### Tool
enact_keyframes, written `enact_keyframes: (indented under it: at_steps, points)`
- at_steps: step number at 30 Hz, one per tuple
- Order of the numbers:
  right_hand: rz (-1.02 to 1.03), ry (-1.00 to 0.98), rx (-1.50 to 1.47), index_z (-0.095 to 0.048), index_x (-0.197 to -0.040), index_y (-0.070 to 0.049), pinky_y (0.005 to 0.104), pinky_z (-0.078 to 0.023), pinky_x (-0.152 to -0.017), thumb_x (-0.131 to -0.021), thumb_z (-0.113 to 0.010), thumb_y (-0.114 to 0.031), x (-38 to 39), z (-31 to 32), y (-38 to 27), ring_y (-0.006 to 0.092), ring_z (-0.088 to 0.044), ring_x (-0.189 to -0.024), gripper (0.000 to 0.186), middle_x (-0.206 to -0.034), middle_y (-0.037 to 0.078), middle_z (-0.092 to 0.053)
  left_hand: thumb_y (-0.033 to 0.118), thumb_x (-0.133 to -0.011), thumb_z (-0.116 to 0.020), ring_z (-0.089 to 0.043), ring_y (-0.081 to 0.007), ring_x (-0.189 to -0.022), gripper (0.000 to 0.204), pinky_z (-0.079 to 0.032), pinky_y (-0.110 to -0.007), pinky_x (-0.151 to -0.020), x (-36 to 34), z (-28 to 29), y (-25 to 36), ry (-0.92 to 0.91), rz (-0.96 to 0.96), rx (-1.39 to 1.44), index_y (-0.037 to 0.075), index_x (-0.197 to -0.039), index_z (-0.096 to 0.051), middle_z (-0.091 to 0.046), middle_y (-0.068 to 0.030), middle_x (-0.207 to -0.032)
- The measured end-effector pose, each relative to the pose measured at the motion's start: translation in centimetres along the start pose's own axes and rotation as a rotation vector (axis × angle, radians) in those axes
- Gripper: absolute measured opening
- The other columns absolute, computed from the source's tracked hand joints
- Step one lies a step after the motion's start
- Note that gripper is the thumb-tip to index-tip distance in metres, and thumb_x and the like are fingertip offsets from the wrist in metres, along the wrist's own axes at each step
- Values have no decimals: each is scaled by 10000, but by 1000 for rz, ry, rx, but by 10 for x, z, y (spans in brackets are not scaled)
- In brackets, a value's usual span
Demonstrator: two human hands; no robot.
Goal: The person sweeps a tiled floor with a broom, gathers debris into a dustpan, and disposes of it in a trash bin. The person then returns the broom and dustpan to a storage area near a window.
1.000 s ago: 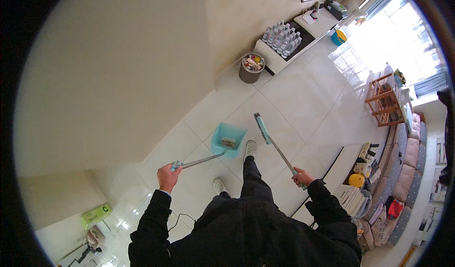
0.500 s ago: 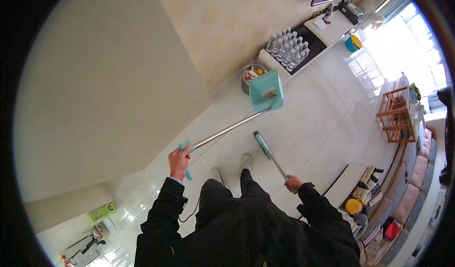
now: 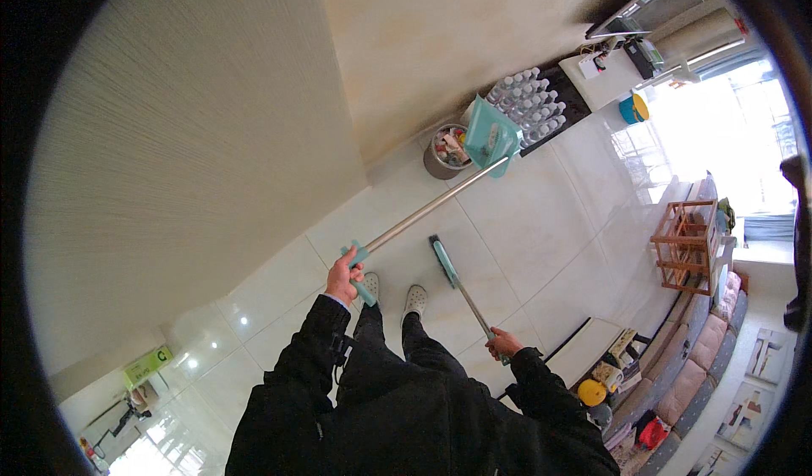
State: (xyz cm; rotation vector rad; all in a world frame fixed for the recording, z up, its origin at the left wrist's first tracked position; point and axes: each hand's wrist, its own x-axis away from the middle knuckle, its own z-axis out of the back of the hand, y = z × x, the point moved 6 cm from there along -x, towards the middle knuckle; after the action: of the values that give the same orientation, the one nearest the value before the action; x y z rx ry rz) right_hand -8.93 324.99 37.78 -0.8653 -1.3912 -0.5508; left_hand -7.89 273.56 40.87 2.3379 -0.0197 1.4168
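Note:
My left hand [image 3: 345, 278] grips the teal grip of a dustpan's long steel handle. The teal pan [image 3: 493, 134] is raised and tilted at the right side of a round bin [image 3: 442, 165] full of mixed rubbish, partly over its rim; whether they touch I cannot tell. My right hand [image 3: 503, 342] is closed on a broom handle, with the teal broom head [image 3: 443, 260] down on the tiles in front of my light clogs [image 3: 414, 301].
Bottled water [image 3: 543, 108] stands on a low cabinet [image 3: 600, 88], near a yellow-blue bucket [image 3: 633, 107]. At right are a wooden stool frame [image 3: 681, 241], a long sofa [image 3: 707, 345] and a cluttered low table [image 3: 582, 344]. A wall [image 3: 194, 155] fills the left.
The dustpan has risen from the floor beside my foot to the bin, swinging forward and right. The broom head has moved slightly left. My view and feet have shifted.

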Motion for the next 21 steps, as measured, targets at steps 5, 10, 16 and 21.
enact_keyframes:
  at_steps: [5,10,16,21]
  points:
    - [-123,-4,-207,-514,-1220,-54,402,-403,-441,-956,-545,-259,2,-11,-12,229,-512,-486,337,-623,81,-526,322,-901,-682,-326,-51,-456,278,-304,-217,-453,-21,7,-1,-23,79,78,114,-969,-510,-486,-34,-700]
    - [-64,15,-190,-485,-1261,-29,395,-402,-441,-958,-539,-234,2,-18,-19,226,-515,-487,370,-623,78,-521,322,-909,-672,-306,-46,-437,276,-285,-205,-435,-27,16,-3,-41,145,102,119,-974,-497,-501,-43,-690]
    - [-1,75,61,-294,-1446,-62,362,-419,-437,-897,-564,-83,8,-25,-30,193,-514,-486,612,-612,74,-510,320,-916,-662,-302,-45,-428,262,-279,-199,-428,-29,29,-16,-70,193,163,127,-973,-494,-510,-53,-668]
    - [-42,68,17,-324,-1425,-35,377,-425,-435,-900,-563,-95,9,-27,-30,199,-509,-483,580,-612,68,-503,317,-914,-666,-299,-45,-420,255,-268,-200,-419,-33,37,-25,-82,224,192,133,-957,-496,-518,-59,-670]
